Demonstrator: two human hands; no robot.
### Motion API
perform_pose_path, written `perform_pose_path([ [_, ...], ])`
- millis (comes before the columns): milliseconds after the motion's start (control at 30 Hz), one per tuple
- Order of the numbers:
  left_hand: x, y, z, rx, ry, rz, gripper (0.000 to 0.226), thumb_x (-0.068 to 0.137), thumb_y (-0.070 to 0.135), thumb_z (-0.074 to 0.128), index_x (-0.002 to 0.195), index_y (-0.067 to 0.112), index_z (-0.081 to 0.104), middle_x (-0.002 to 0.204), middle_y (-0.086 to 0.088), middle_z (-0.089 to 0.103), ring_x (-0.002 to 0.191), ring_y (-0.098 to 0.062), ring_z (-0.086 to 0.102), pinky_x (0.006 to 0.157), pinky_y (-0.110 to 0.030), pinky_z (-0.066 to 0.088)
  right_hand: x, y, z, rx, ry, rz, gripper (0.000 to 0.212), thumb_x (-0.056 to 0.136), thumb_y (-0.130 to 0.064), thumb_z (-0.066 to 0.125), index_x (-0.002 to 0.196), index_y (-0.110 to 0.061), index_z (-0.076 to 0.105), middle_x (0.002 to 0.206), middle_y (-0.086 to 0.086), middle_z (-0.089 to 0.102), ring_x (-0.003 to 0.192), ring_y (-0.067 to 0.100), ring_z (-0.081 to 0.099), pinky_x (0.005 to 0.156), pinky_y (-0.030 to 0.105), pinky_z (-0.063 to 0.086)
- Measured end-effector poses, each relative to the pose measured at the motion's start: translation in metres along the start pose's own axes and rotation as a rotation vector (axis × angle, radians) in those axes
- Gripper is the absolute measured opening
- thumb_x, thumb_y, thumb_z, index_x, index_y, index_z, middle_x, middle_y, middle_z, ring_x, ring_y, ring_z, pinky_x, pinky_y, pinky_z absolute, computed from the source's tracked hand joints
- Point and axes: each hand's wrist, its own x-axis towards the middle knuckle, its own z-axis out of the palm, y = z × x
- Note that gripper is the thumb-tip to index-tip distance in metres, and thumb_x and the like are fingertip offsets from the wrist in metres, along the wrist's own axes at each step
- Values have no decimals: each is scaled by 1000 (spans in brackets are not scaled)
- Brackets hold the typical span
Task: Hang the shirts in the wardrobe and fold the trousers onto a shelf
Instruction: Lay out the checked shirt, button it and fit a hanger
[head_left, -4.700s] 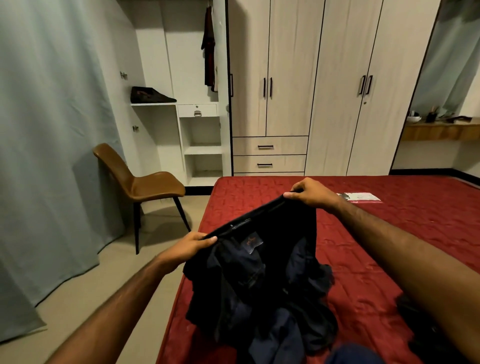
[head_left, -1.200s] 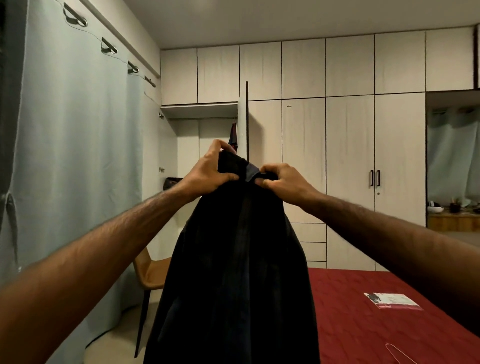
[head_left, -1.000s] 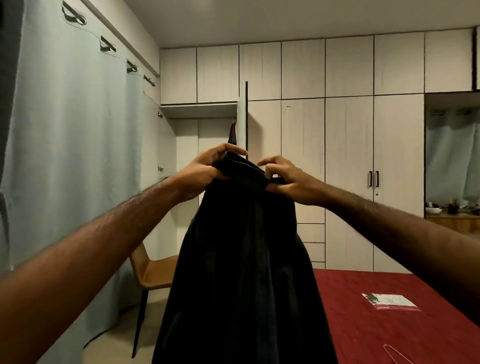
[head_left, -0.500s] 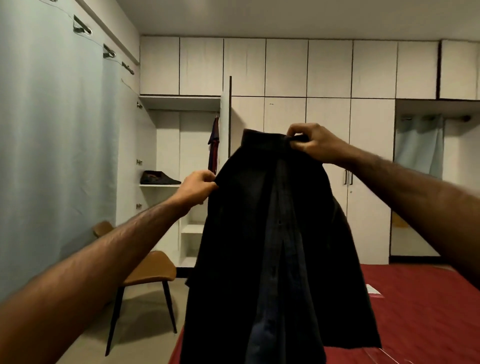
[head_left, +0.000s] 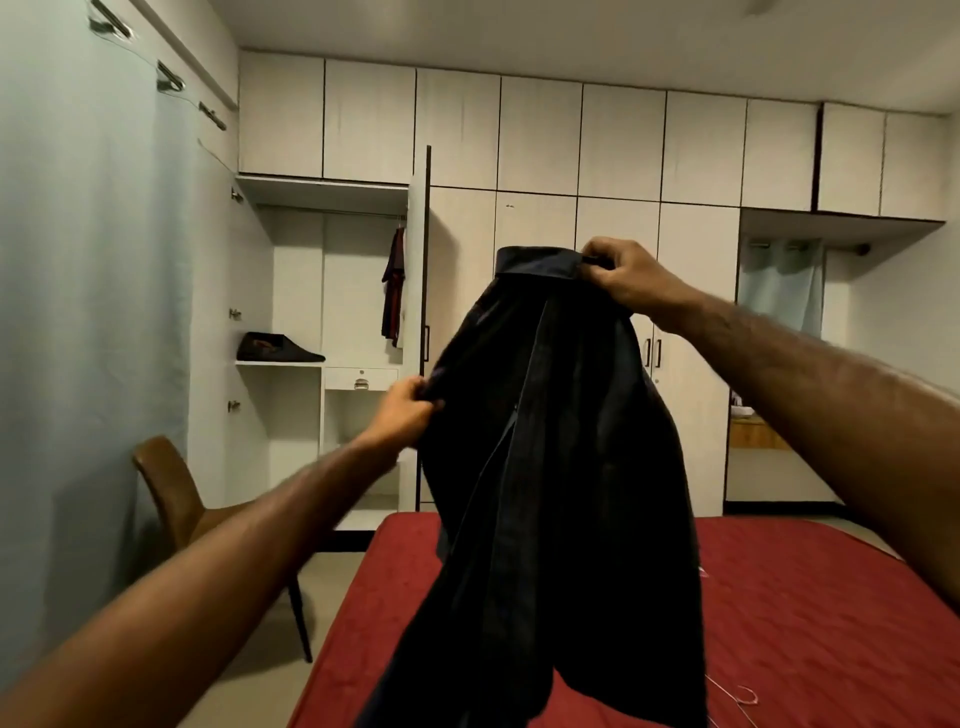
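Dark shirt (head_left: 561, 467) held up in the air over the near end of the red bed (head_left: 810, 613), hem hanging low. Left hand (head_left: 402, 413) pinches the shirt's left edge at mid height; right hand (head_left: 626, 278) grips the collar at the top right, fingers curled round the fabric. Wire hanger (head_left: 740, 693) lies on bed, near right. Brown chair (head_left: 174, 493) left of bed. Far: open wardrobe (head_left: 322, 291) with a dark red garment (head_left: 394, 291) on the rail and a folded dark item (head_left: 278, 349) on its shelf.
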Motion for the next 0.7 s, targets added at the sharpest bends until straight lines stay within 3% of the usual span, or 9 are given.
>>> perform_pose_path([
  [133, 16, 39, -42, -70, 95, 120, 21, 104, 13, 47, 94, 20, 64, 99, -12, 66, 91, -26, 62, 87, -41, 51, -6, 27, -25, -226, 95, 4, 6, 94, -29, 65, 88, -27, 64, 98, -1, 70, 94, 19, 65, 82, 37, 54],
  [233, 18, 78, -73, 336, 153, 380, 19, 104, 30, 51, 102, 20, 67, 96, -3, 68, 82, -12, 63, 70, -22, 48, -6, 36, -31, -288, 32, -12, 2, 94, -25, 65, 96, -25, 65, 101, -1, 70, 96, 18, 64, 88, 40, 53],
  [300, 16, 98, -91, 534, 117, 472, 25, 98, 41, 58, 99, 20, 70, 90, -1, 70, 81, -18, 66, 66, -20, 47, -7, 36, -32, -152, -41, 17, 8, 94, -19, 67, 100, -16, 66, 101, 5, 69, 96, 20, 64, 83, 38, 52],
  [367, 7, 109, -102, 433, -30, 339, 28, 90, 46, 64, 97, 21, 72, 87, -1, 75, 84, -24, 72, 65, -25, 55, -13, 32, -34, 73, -152, 96, 21, 88, -24, 71, 103, -11, 66, 104, 11, 68, 96, 19, 65, 79, 32, 54],
  [467, -6, 108, -119, 190, -228, 31, 38, 84, 38, 72, 106, 7, 68, 89, -8, 77, 74, -22, 75, 63, -33, 63, -20, 32, -36, 424, -383, 241, 36, 77, -32, 75, 107, -14, 66, 106, 5, 70, 93, 17, 69, 71, 25, 58],
  [567, -2, 92, -136, -28, -366, -26, 77, 52, 43, 96, 110, 2, 69, 102, -19, 74, 78, -27, 74, 66, -39, 63, -14, 42, -25, 639, -448, 214, 38, 82, -27, 73, 115, -10, 66, 109, 6, 71, 92, 15, 71, 77, 24, 59],
  [600, 5, 85, -138, -53, -380, -11, 79, 44, 44, 99, 107, 4, 72, 103, -20, 73, 79, -27, 74, 67, -39, 63, -10, 48, -20, 662, -463, 208, 47, 81, -28, 75, 121, -8, 64, 113, 7, 70, 94, 15, 71, 80, 25, 59],
  [667, 23, 66, -134, -48, -383, 44, 54, 61, 37, 93, 104, 10, 75, 104, -19, 73, 80, -25, 75, 68, -35, 63, 0, 60, -3, 628, -498, 234, 67, 75, -32, 83, 131, -4, 57, 120, 10, 66, 99, 18, 69, 85, 28, 58],
  [700, 31, 54, -131, -37, -370, 65, 35, 74, 30, 83, 103, 13, 76, 105, -18, 73, 82, -24, 74, 69, -32, 63, 5, 69, 8, 591, -500, 262, 67, 75, -33, 83, 131, -7, 57, 121, 11, 66, 100, 20, 69, 85, 30, 59],
])
